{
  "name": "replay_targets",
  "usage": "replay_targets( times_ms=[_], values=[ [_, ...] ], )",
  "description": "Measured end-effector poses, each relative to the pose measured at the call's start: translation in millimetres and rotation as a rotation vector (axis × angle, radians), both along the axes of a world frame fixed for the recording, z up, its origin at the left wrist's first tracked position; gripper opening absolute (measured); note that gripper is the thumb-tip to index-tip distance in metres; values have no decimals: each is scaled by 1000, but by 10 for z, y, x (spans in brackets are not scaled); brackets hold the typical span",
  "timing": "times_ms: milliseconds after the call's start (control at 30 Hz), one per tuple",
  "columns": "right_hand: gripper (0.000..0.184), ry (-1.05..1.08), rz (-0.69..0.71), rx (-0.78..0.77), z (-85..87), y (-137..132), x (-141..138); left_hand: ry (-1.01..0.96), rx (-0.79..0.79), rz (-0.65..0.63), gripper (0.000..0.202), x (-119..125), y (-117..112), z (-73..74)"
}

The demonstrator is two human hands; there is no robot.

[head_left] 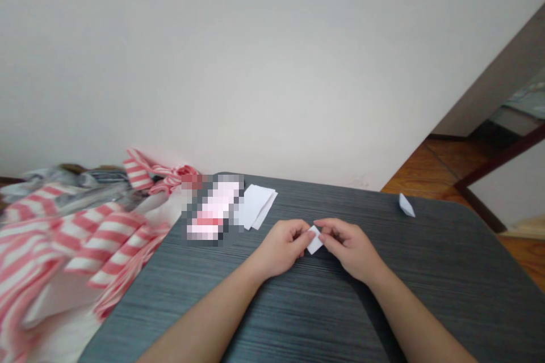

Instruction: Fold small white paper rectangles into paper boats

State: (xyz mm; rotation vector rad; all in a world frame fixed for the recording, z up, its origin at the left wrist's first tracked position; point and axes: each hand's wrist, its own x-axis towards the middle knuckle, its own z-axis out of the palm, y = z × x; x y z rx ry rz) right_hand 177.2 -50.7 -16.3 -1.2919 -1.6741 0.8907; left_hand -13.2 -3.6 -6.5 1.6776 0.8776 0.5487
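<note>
Between my two hands is a small piece of folded white paper point(314, 241), diamond-shaped as I see it. My left hand point(283, 247) pinches its left corner between thumb and fingers. On the other side, my right hand point(348, 247) grips the right corner, thumb on top and fingers curled behind. Parts of the paper's edges are hidden by the fingertips. Both hands are just above the dark table point(272, 317), near its middle.
White paper sheets point(256, 207) lie overlapping at the back left, beside a pixelated pinkish item point(215, 210). A folded white paper shape point(406, 205) stands near the back right edge. Red-and-white striped cloth point(106, 238) is heaped left of the table. A wall point(272, 68) rises behind.
</note>
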Motion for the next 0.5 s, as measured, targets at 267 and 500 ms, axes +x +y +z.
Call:
replay_targets(
  times_ms=[267,500],
  values=[
    [16,-9,120,117,20,-14,19,-101,-80,57,35,3,18,-66],
    [11,-80,87,172,22,-11,14,-91,-77,63,34,-1,14,-36]
  ],
)
